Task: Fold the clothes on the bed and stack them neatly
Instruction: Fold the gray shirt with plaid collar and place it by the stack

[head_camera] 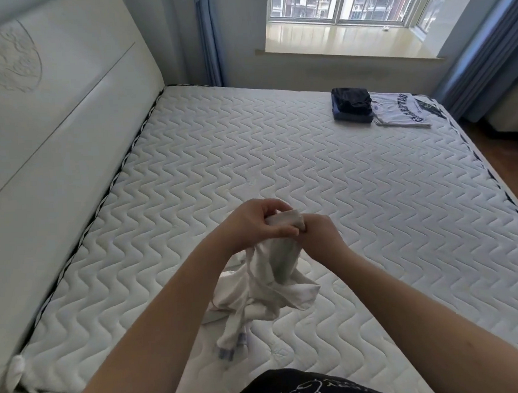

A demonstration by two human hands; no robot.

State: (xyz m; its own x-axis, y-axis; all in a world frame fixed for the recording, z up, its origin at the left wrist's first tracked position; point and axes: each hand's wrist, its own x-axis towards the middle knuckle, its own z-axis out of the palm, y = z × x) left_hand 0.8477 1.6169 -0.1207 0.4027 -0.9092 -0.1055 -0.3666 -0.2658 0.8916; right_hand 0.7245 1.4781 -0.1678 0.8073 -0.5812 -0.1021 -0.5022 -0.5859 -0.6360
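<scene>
You are working in soft, even daylight from the window at the far wall, and the scene is bright without being harsh. The view outside is blown out and hazy, and the sill below it throws back a pale glare. The mattress is lit flatly, with only faint shading in its quilted waves; your arms cast a weak, diffuse shadow near the bottom of the frame. The wide lens bends the edges: the headboard bows on the left and the curtain leans on the right. The cloth looks slightly smeared at its lower end, and fine detail overall is soft and compressed.
</scene>
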